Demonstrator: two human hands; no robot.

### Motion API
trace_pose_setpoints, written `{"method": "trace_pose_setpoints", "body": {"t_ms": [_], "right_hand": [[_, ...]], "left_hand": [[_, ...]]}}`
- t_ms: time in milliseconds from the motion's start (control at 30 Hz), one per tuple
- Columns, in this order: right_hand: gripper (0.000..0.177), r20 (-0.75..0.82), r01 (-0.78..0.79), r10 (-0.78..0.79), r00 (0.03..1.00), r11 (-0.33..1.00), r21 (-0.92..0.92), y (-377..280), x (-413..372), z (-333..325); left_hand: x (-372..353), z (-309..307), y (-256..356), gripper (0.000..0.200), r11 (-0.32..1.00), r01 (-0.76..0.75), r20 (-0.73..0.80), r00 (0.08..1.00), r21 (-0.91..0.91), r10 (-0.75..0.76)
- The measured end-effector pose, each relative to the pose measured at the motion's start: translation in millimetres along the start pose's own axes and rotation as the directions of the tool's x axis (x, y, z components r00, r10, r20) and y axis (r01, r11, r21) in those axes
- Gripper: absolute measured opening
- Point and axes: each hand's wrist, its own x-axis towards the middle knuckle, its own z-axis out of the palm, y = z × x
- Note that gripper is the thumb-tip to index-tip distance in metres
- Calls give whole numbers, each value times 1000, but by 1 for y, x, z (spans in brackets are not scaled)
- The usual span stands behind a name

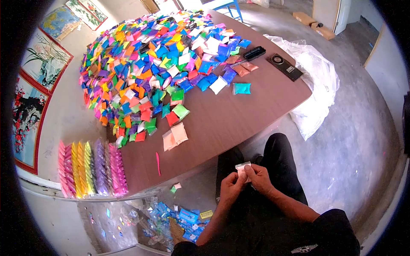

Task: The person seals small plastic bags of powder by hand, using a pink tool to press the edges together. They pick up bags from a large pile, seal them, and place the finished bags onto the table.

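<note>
Over my lap, both hands hold a small clear plastic packet with pale pink filling (241, 168). My left hand (231, 187) grips its left side, with thumb and fingers closed. On the right side, my right hand (259, 176) pinches it, the thumb lying across its front. The hands partly cover the packet's lower part. On the table nearest to them lie a few peach packets (175, 136), overlapping each other, and a thin pink-red plastic stick (158, 164).
A big heap of colourful packets (149, 64) covers the brown table's (222, 123) far left. Twisted coloured bundles (92, 169) lie at its left corner. A black case (254, 53) and a dark flat device (284, 67) sit right, beside white plastic sheeting (314, 85). Wrappers (183, 219) litter the floor.
</note>
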Motion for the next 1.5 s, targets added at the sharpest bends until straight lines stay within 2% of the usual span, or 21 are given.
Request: {"method": "trace_pose_setpoints", "body": {"t_ms": [100, 233, 267, 333, 367, 467, 600, 700, 767, 800, 1000, 1067, 1100, 1167, 1233, 1300, 1333, 1367, 1433, 1467, 1500], "right_hand": [[32, -34, 24, -26, 999, 998, -59, -1, 2, -2], [33, -58, -43, 38, 998, 995, -91, -13, 4, -1], [33, -60, -59, 53, 997, 994, -91, -11, 3, 0], [33, -25, 22, -22, 999, 1000, 7, -7, 4, -1], [33, -28, 8, -8, 1000, 1000, 6, -6, 2, -1], [33, 7, 8, -8, 1000, 998, -64, -1, 3, -4], [34, -22, -3, 1, 1000, 997, -80, -7, 0, -2], [33, 26, -10, 11, 1000, 1000, -28, -1, 1, -4], [33, 35, 122, -120, 992, 992, -42, -2, 0, -2], [33, 36, 121, -119, 992, 992, -42, 0, -1, -2], [33, 73, 11, -8, 997, 999, -44, -10, -4, -1], [33, -1, 34, -35, 999, 998, -55, -10, -3, 0], [33, -4, 31, -31, 999, 998, -58, -11, -2, -3], [33, -23, -28, 28, 999, 999, 24, -12, 2, -9], [34, -47, -20, 23, 999, 998, 64, -10, 4, -8], [35, -82, -86, 87, 993, 996, 10, 0, 6, -10], [36, -70, -99, 101, 992, 995, 24, 1, 4, -7], [36, -64, -120, 121, 991, 993, 21, 2, 1, -6], [36, -57, -106, 101, 993, 991, -79, 2, 0, -3], [36, -68, -104, 98, 993, 992, -78, 6, -1, -1], [36, -61, -109, 104, 993, 991, -78, 8, -2, 1]], "left_hand": [[-5, 5, 8, 32, 993, 91, 24, 996, -80, -89], [-7, 11, 13, 31, 994, 88, 31, 996, -70, -86], [-6, 11, 13, 31, 995, 57, 6, 998, -87, -57], [-3, 11, 4, 31, 996, -40, -25, 999, -82, 38], [-4, 10, 2, 31, 996, -26, -22, 999, -85, 24], [-3, 9, 6, 28, 991, -128, -25, 991, 40, 129], [-4, 7, 8, 28, 998, 35, 6, 999, 58, -35], [-3, 9, 3, 29, 999, 31, -8, 999, -32, -31], [-2, 7, 0, 27, 992, -35, -40, 999, -122, 30], [-1, 6, 0, 27, 992, -34, -41, 999, -123, 29], [2, -5, 1, 26, 997, -78, -6, 997, -4, 78], [0, -6, 20, 23, 943, -181, -47, 978, 280, 202], [-1, -10, 31, 23, 944, -179, -45, 979, 277, 199], [-7, -22, 60, 31, 920, -354, -118, 919, 171, 375], [-14, -29, 102, 41, 798, -593, -111, 805, -106, 583], [-48, -30, 161, 53, 767, -635, -9, 770, -94, 637], [-65, -18, 175, 65, 637, -662, -29, 702, -396, 712], [-79, -7, 189, 78, 434, -621, -85, 629, -653, 772], [-122, -23, 232, 79, 625, -451, 75, 771, -638, 633], [-114, -21, 226, 79, 627, -450, 70, 776, -635, 627], [-98, -13, 217, 66, 438, -597, 95, 517, -672, 851]]}}
